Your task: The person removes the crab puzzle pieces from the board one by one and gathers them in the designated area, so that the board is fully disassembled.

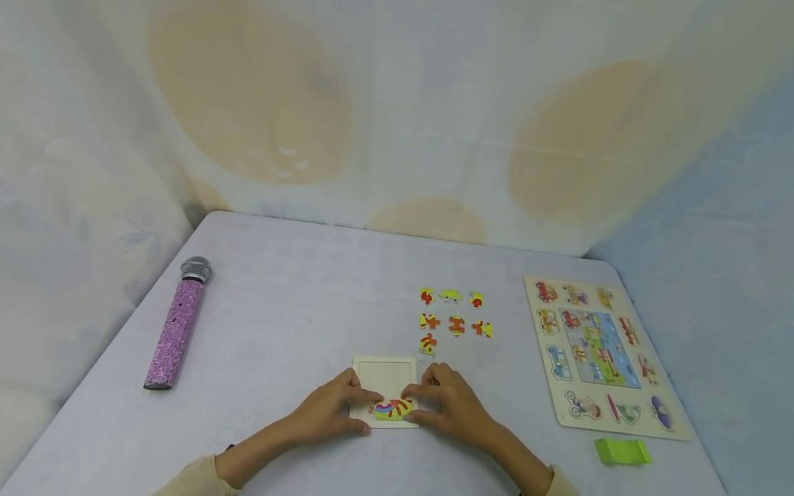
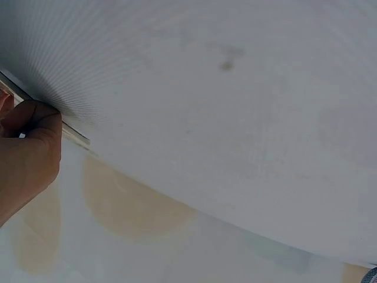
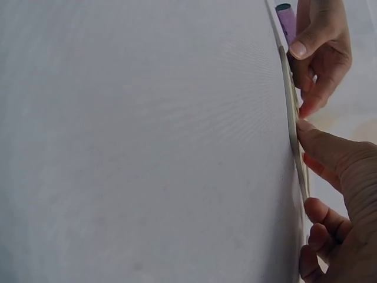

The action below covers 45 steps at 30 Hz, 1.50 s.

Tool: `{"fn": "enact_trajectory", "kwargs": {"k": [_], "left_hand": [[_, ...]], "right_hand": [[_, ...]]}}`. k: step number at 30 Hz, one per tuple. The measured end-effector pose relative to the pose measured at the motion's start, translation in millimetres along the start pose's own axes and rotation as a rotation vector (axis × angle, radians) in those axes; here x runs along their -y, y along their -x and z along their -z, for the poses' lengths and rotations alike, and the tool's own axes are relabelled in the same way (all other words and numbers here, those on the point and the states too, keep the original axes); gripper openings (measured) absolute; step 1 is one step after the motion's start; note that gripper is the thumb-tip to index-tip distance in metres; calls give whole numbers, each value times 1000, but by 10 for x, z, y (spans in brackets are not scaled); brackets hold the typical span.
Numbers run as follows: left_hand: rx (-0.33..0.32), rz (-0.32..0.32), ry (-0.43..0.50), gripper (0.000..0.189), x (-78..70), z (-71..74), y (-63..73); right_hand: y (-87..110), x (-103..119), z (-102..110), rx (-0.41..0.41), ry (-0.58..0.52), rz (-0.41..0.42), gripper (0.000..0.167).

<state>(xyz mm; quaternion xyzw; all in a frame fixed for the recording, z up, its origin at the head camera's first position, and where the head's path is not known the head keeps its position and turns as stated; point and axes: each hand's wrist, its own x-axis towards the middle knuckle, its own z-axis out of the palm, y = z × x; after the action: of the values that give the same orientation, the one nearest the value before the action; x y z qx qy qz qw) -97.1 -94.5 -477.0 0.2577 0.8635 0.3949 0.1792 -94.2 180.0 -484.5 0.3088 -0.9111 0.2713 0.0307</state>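
Observation:
A small pale wooden puzzle tray (image 1: 387,359) lies flat at the table's near middle. Joined puzzle pieces (image 1: 392,408) with a rainbow, red stripes and yellow-green fill its lower part. My left hand (image 1: 331,408) touches them with its index fingertip, its thumb at the tray's lower left corner. From the other side my right hand (image 1: 455,405) holds the rightmost piece between index finger and thumb. In the right wrist view the right hand (image 3: 347,183) and the left hand (image 3: 324,53) meet along the tray edge. The left wrist view catches only part of the left hand (image 2: 29,153).
Several loose puzzle pieces (image 1: 456,325) lie in rows beyond the tray. At right are a large picture puzzle board (image 1: 561,406) and a green block (image 1: 623,452). A pink glittery microphone (image 1: 176,331) lies at left. Patterned cloth (image 1: 428,138) hangs behind the table.

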Motion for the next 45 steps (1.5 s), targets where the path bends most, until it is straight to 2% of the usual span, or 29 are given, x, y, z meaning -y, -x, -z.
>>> {"fn": "enact_trajectory", "kwargs": {"k": [2, 6, 9, 11, 14, 18, 25, 28, 34, 39, 42, 45], "left_hand": [[-1, 1, -36, 55, 1, -15, 7], [-24, -41, -186, 62, 1, -61, 53], [-86, -106, -291, 60, 4, -99, 85], [-129, -138, -318, 56, 8, -122, 90], [-169, -151, -310, 51, 9, -151, 86], [-196, -130, -248, 49, -12, -164, 87], [-248, -137, -151, 47, -27, -170, 92], [-269, -147, -150, 47, -21, -173, 98], [-271, -131, -253, 51, -16, -179, 131], [-261, -153, -360, 58, -12, -169, 152], [-257, -151, -422, 68, -8, -135, 144], [-235, -116, -468, 87, 17, -53, 118]], "right_hand": [[5, 1, 2, 7, -3, -9, 30], [27, 2, -5, 6, -1, -11, 41], [52, -3, -23, -17, 9, 6, 48], [69, -9, -41, -44, 18, 25, 50], [88, -19, -67, -88, 26, 50, 49], [89, -26, -86, -113, 22, 60, 48], [57, -4, -62, -92, 33, 37, 47], [49, 5, -55, -76, 31, 21, 47], [60, 0, -75, -66, 36, -8, 47], [70, -2, -84, -77, 33, -2, 49], [64, 15, -69, -67, 31, -4, 52], [28, 45, -39, -64, 21, 10, 56]]}}
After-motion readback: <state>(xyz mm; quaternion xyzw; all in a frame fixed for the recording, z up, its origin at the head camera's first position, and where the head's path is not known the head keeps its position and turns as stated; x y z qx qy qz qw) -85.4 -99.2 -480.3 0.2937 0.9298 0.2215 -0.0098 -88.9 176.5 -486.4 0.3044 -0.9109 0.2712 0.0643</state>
